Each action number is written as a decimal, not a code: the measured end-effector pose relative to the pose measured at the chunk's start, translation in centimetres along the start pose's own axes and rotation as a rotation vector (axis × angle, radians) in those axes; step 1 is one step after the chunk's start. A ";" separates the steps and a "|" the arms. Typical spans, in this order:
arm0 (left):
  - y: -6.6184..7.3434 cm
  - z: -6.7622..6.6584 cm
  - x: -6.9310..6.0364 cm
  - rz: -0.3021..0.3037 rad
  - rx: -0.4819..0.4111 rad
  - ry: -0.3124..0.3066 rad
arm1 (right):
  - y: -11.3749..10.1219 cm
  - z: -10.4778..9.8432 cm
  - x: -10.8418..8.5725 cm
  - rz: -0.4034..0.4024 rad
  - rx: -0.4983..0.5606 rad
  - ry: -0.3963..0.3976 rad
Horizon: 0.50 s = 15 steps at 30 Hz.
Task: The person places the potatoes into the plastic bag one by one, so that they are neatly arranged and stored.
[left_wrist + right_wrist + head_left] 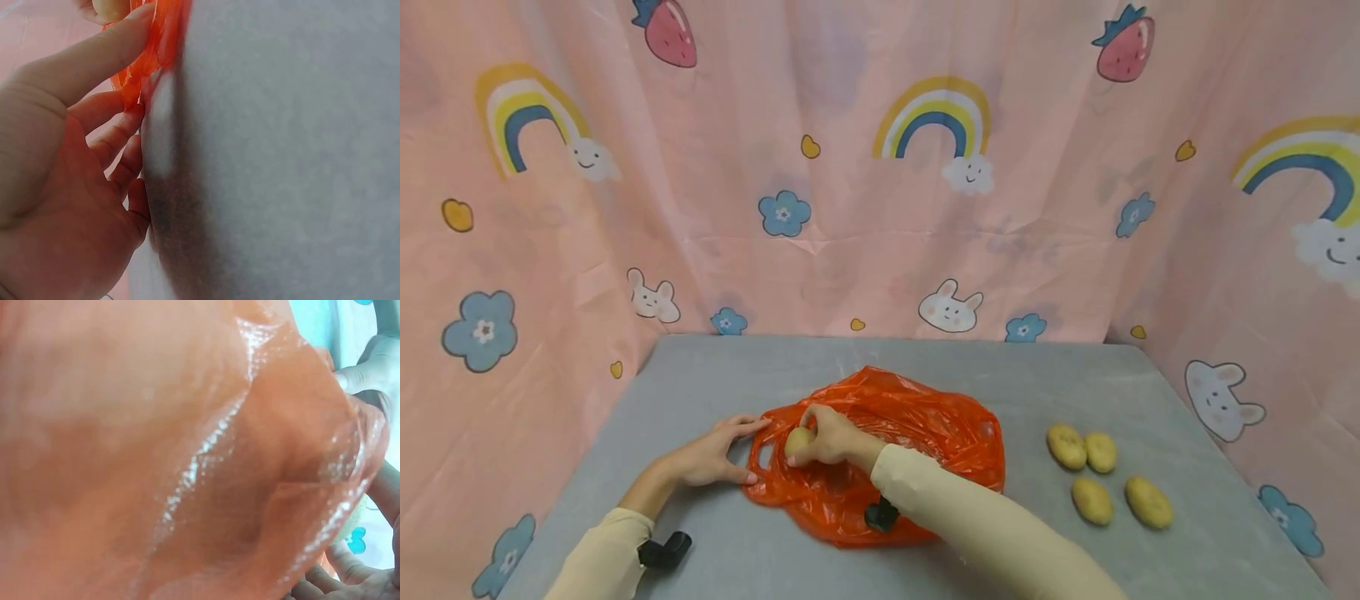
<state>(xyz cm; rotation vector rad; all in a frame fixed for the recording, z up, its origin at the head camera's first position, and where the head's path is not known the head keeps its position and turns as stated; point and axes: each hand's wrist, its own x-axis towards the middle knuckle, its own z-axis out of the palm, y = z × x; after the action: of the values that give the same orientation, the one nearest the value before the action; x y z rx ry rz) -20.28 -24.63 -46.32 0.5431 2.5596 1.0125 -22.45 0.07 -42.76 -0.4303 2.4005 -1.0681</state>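
A thin orange-red plastic bag (917, 417) lies spread and crumpled in the middle of the table, its handle loop toward the left. My right hand (835, 437) pinches a yellow potato (797, 442) between thumb and fingers over the bag's left part. At the handle side, my left hand (711, 457) touches the bag's edge with thumb and forefinger spread apart. In the left wrist view the left thumb (94, 59) lies against the orange film, with the other fingers loosely bent below. Bag film (187, 425) fills most of the right wrist view and hides much of the right hand's work.
Several potatoes (1092, 500) lie grouped on the grey table (1000, 567) to the right of the bag. A pink patterned curtain (842, 275) hangs behind the table and along both sides. Dark wrist camera mounts (664, 550) sit on both sleeves.
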 end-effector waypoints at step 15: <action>0.1 0.0 -0.2 -0.008 0.004 0.001 | 0.9 -0.6 -0.5 -0.005 0.083 -0.050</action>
<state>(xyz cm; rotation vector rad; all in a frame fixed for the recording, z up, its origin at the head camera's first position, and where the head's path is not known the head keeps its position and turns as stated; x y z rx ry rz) -20.12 -24.67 -46.26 0.5326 2.5633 1.0057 -22.44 1.28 -42.95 -0.4292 2.3030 -1.1415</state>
